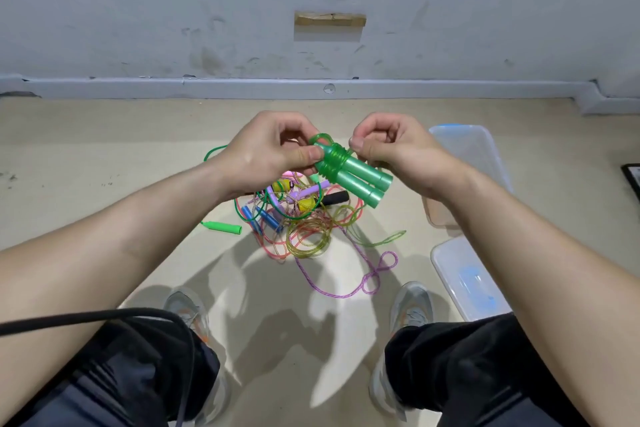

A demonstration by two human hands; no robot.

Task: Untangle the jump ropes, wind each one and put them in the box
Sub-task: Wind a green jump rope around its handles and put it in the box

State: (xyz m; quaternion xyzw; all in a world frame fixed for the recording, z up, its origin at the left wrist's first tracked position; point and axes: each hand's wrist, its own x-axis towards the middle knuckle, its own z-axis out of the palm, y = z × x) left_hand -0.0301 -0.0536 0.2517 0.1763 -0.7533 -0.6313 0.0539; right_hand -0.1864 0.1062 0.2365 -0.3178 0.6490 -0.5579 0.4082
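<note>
the left hand (273,149) pinches the green jump rope (349,172) at the neck of its two handles, which lie side by side with the cord wound round them. the right hand (391,146) pinches the cord's end just beside the coils. below them, the tangled ropes (304,218) lie on the floor between the person's shoes. the clear box (474,152) sits to the right, its lid (464,277) on the floor nearer the person.
</note>
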